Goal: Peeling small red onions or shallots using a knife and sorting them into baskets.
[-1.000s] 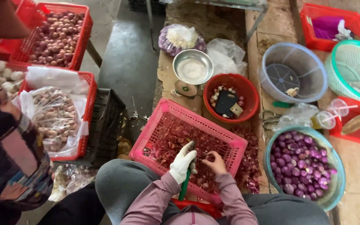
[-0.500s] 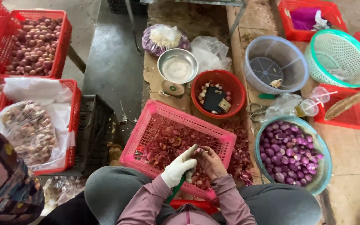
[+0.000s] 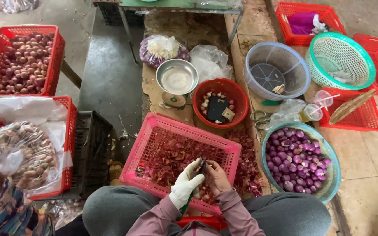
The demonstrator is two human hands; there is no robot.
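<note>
Over the last second the hands had barely shifted; what moved was the view, which drew closer and slid so the baskets sat lower and to the right. The left hand (image 3: 188, 187), in a white glove, stayed closed around a green-handled knife (image 3: 185, 205), its blade up near the fingertips. The bare right hand (image 3: 215, 175) kept a closed grip on a small dark shallot (image 3: 203, 165), held touching the blade above the pink basket (image 3: 154, 131) of red skins. So the peeling seemed mid-stroke, not finished. Peeled purple shallots filled the teal bowl (image 3: 334, 175) to the right; the red bowl (image 3: 241, 98) stood beyond.
</note>
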